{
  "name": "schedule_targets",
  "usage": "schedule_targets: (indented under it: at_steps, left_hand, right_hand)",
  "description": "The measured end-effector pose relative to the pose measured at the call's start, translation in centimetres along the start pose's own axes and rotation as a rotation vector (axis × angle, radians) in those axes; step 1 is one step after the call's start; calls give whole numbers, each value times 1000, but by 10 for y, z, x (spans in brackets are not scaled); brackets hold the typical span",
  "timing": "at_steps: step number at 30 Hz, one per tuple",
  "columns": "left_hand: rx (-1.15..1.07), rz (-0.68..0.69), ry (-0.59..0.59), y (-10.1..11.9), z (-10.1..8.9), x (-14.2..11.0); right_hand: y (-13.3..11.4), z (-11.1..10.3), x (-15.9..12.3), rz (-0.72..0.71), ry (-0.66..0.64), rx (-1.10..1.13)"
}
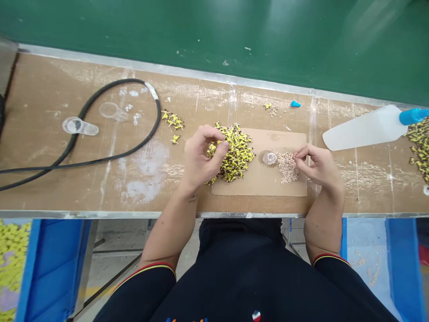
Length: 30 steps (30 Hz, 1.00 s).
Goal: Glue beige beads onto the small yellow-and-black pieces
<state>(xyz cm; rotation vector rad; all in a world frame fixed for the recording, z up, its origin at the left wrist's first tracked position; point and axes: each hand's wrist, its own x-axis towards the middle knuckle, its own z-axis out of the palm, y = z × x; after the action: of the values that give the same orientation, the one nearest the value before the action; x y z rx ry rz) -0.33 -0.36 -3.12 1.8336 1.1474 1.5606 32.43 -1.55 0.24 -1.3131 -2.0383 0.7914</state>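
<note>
My left hand [205, 157] is over the left side of a heap of small yellow-and-dark figures [238, 154]. Its thumb and forefinger curl into a near ring, tips close together; whatever is between them does not stand out from the heap. At the right edge of a pile of tiny beige pieces [287, 168], my right hand [317, 165] is closed in a pinch, and anything in its fingertips is too small to name. Between heap and pile sits a small clear dish [268, 158]. All these lie on a cardboard sheet [258, 185].
A white squeeze bottle [367, 127] with a blue top lies at right, near more yellow figures [420, 147]. A blue cap [295, 103] is farther back. At left are a looped black cable [97, 94] and clear plastic scoops [80, 126]. Blue bins [53, 264] stand below the table edge.
</note>
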Motion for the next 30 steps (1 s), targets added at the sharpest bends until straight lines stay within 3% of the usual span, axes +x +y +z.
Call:
schedule_targets:
  at_steps: [5,9,12,16,19,25,30]
  left_hand:
    - [-136,77,-194,22,20,-6]
    - [-34,214,-270,28,28,-7]
    - [-10,216,-174,24,22,-5]
    - [-140,117,48,14,7,-1]
    - [-179,117,89,11,-3,3]
    - [19,321,-175,22,4,3]
    - [169,457,-221,34,29,-10]
  right_hand:
    - [-1,9,0,-106,117,146]
    - [-3,13,2,-204,152,146]
    - [-5,13,3,-235,179,135]
    - [-6,14,3,-249,205,144]
    - [-8,16,4,-263,222,157]
    - [-16,25,5,-265,242,211]
    - [-27,35,5,-282,212,302]
